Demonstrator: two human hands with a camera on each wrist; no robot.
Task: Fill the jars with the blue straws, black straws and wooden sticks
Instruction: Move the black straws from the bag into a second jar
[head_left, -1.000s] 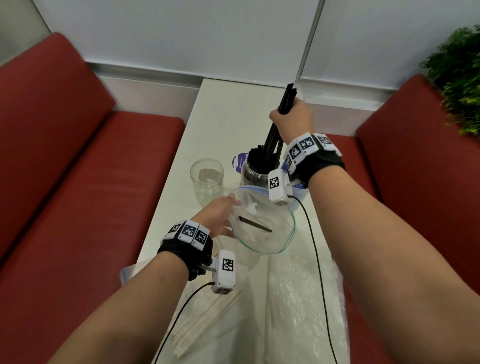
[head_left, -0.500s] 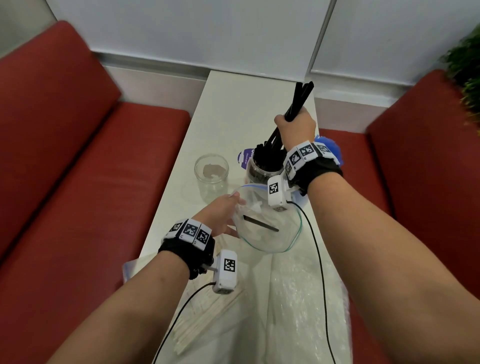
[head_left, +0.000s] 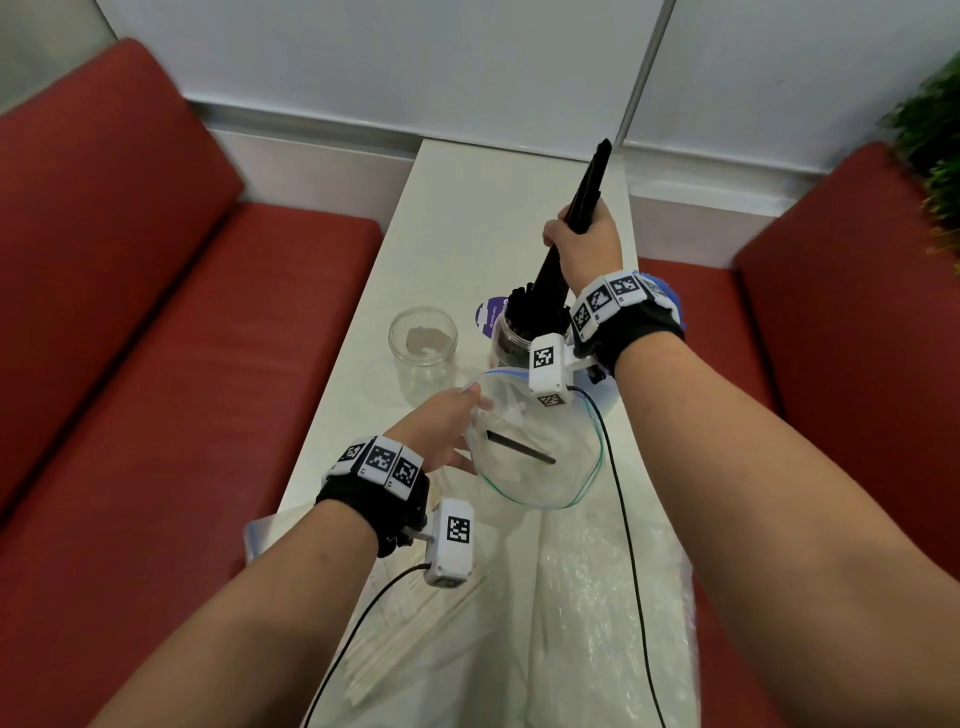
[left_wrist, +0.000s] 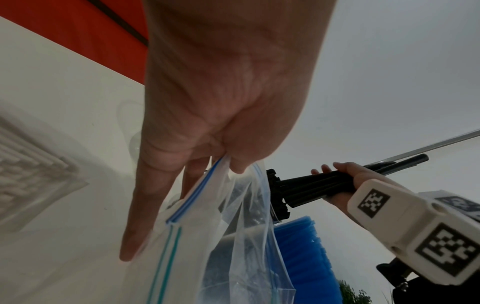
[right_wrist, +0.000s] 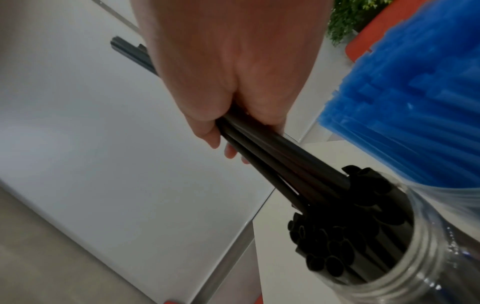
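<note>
My right hand grips a bundle of black straws, its lower ends inside a glass jar that holds several black straws. My left hand pinches the rim of a clear zip bag held open over the table; one black straw lies inside it. An empty glass jar stands left of the straw jar. Blue straws stand right behind the black-straw jar. Wooden sticks lie in plastic near the table's front edge.
The narrow white table runs between two red benches. Crumpled clear plastic covers its near end. Cables hang from both wrist cameras. A green plant is at the far right.
My right hand has shifted the bundle of black straws over the jar, and the bundle now stands steeper and closed up. My left hand keeps holding the bag open.
</note>
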